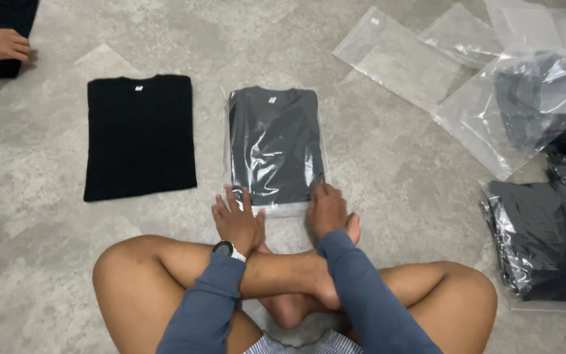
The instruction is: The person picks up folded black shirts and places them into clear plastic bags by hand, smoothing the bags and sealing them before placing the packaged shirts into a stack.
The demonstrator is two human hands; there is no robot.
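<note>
A folded black shirt (140, 136) lies unbagged on the grey stone floor (388, 164), left of the hands. Empty clear bags (394, 56) and bagged dark garments (545, 242) sit well off to their right.

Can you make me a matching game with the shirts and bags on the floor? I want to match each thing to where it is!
Things:
1. bare black shirt
2. bagged shirt
3. empty clear bag
4. watch

Places:
A. on the left wrist
B. under both hands' fingertips
C. far right, near the top
D. alone, left of the bagged one

Pairs: 1-D, 2-B, 3-C, 4-A
</note>
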